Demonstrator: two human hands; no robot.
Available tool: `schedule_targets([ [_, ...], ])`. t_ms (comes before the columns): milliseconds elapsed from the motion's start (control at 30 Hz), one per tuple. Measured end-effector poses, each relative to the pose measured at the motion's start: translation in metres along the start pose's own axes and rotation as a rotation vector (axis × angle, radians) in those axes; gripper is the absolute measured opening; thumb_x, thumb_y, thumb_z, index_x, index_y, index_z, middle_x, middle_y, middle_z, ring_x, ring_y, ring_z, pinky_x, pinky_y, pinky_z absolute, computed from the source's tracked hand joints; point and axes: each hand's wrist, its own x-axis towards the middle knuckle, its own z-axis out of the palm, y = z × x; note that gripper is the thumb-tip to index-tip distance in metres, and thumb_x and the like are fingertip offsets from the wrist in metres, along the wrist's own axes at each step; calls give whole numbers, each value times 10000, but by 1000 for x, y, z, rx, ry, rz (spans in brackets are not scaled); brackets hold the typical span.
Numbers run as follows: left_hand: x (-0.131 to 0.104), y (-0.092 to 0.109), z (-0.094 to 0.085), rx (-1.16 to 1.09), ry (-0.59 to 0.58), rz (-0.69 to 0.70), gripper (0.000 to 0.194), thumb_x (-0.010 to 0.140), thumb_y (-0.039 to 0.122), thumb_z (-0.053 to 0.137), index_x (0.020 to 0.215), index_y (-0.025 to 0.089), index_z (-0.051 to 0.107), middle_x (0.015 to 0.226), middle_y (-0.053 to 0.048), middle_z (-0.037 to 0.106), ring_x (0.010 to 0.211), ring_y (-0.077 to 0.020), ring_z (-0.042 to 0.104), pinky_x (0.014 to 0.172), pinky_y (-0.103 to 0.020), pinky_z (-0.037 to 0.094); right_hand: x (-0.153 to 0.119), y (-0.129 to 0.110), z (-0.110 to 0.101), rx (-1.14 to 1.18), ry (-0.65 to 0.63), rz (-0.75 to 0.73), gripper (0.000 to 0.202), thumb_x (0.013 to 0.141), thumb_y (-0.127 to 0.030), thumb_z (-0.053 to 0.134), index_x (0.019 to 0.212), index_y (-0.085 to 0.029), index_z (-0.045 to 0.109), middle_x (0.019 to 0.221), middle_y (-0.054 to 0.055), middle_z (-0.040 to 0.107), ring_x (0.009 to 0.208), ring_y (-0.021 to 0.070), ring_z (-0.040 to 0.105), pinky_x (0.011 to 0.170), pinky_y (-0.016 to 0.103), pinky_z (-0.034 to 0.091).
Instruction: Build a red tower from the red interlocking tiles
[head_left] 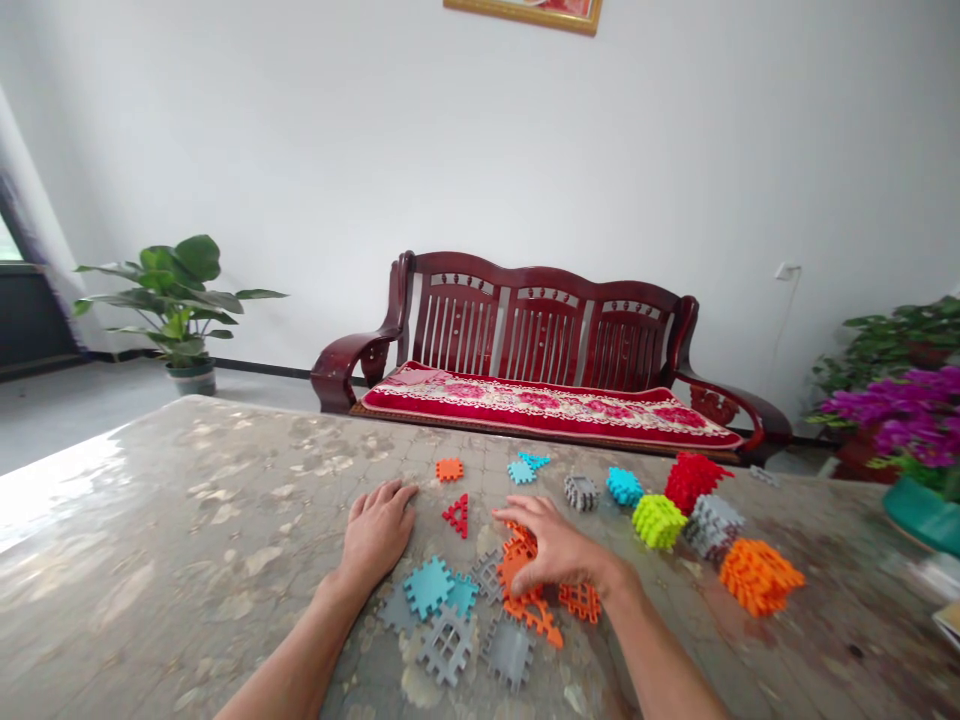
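Observation:
My left hand [380, 530] lies palm down on the table with its fingers stretched out and nothing in them. Close to its fingertips is a red triangular interlocking piece [457, 516]. My right hand [551, 545] curves over orange interlocking tiles [516, 567], thumb on the near side and fingers on the far side; its palm hides part of them. An orange lattice tile [580, 601] sits under that wrist. Between my forearms are loose teal tiles [429, 586], a grey window tile [447, 645] and a plain grey tile [509, 652].
On the right stand stacks of tiles: red [694, 482], lime [658, 522], grey [714, 526], orange [760, 577], blue [624, 486], dark grey [581, 492]. Farther back are an orange tile [450, 469] and light-blue pieces [522, 471]. A wooden bench [540, 330] stands beyond the table [187, 560].

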Motion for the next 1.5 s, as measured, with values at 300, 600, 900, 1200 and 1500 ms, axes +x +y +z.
schedule_targets([
  [300, -1, 2, 0, -35, 12, -24, 425, 896, 247, 456, 1277, 251, 644, 1404, -80, 588, 1291, -247, 521, 1110, -434, 330, 9, -6, 10, -108, 203, 71, 573, 712, -300, 736, 1276, -260, 643, 1399, 77, 561, 1311, 260, 456, 1134, 413, 308],
  [600, -1, 4, -3, -47, -2, -43, 419, 898, 241, 443, 1268, 238, 639, 1402, -84, 585, 1274, -240, 529, 1109, -417, 318, 2, -23, 22, -275, 152, -67, 531, 667, -422, 797, 1168, -288, 683, 1398, 42, 540, 1309, 276, 385, 1120, 424, 287],
  [900, -1, 3, -3, -48, 19, -36, 408, 893, 241, 441, 1245, 253, 647, 1377, -85, 603, 1252, -241, 543, 1088, -417, 321, 7, -32, 27, -178, 311, 0, 380, 610, -281, 807, 967, -275, 678, 1025, 3, 689, 1053, 240, 529, 932, 353, 404],
  [1200, -1, 6, -6, -30, -1, -40, 420, 893, 233, 448, 1269, 238, 635, 1390, -86, 592, 1260, -242, 541, 1094, -414, 330, 17, -20, 33, 370, 633, 142, 150, 756, -363, 651, 787, -218, 664, 695, -10, 659, 628, 161, 561, 607, 269, 436],
  [1500, -2, 5, -6, -32, 1, -38, 421, 894, 239, 443, 1270, 246, 633, 1392, -88, 591, 1266, -241, 536, 1093, -413, 324, 4, 23, 21, 139, 619, 93, 151, 692, -197, 548, 804, -217, 648, 986, 57, 688, 842, 197, 633, 703, 302, 513],
])
